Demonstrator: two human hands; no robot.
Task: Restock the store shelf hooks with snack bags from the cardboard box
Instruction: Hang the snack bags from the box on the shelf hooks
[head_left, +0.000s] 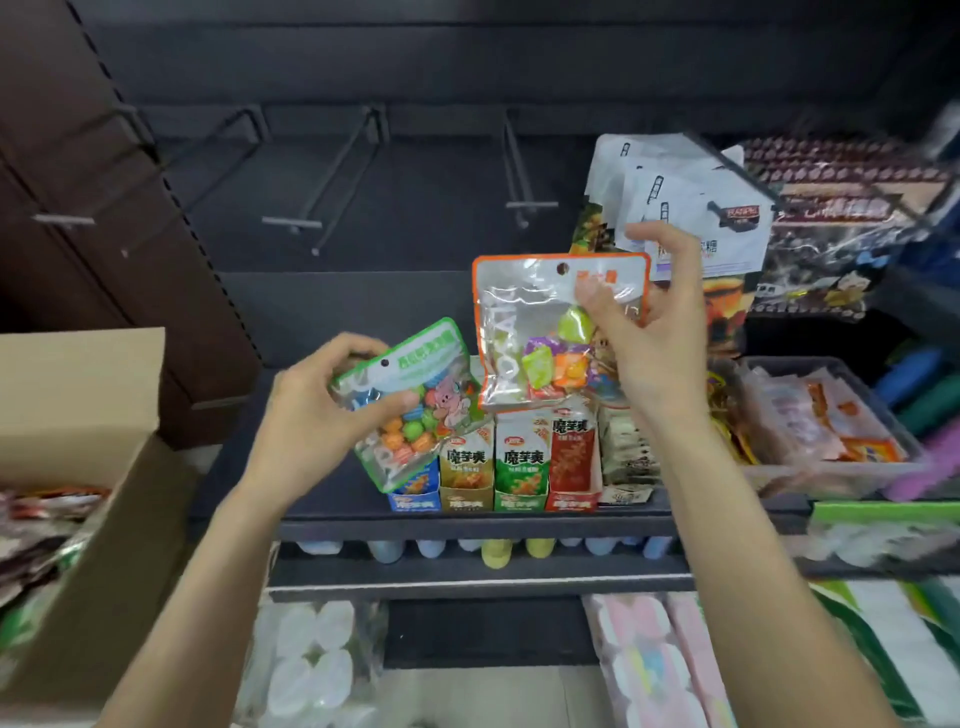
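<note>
Box (78, 395) at far left, flap up, wrappers inside blurred, probably more snack bags. Left hand (317, 410) grips green-edged candy bag (410, 405), thumb across its front, bag tilted over the shelf (467, 525). Empty hooks (332, 176) above on the dark back panel. Right hand (649, 332) pinches orange-edged candy bag (540, 332) near its top right corner, bag upright, hang hole visible. Below both: row of small snack cartons (519, 462) on the shelf. White bags (675, 197) hang on a hook just behind the right hand.

Head camera looks forward and down, close on dark shelf (467, 525).
</note>
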